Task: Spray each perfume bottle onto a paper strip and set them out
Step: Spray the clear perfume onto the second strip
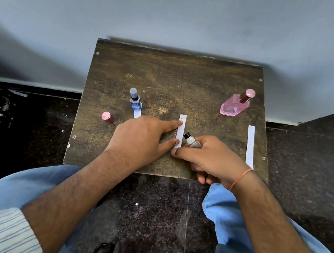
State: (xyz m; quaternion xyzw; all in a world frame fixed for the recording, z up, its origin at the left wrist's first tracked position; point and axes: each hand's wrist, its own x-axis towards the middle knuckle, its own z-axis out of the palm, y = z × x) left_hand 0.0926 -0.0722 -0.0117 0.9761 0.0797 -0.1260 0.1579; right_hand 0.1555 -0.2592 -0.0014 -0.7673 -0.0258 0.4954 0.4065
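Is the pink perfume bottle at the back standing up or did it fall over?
Standing up. The pink perfume bottle rests on its base on the wooden table, its pink cap on top, with no hand touching it.

Three perfume bottles: blue bottle [136, 102], pink bottle [236, 105], clear bottle [192, 141]. Three paper strips [180, 131]. One loose pink cap [107, 117].

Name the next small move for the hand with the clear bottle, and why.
Probably press the nozzle to spray the middle paper strip. The right hand grips the small clear bottle with its nozzle beside that strip, while the left hand pins the strip with straight fingers.
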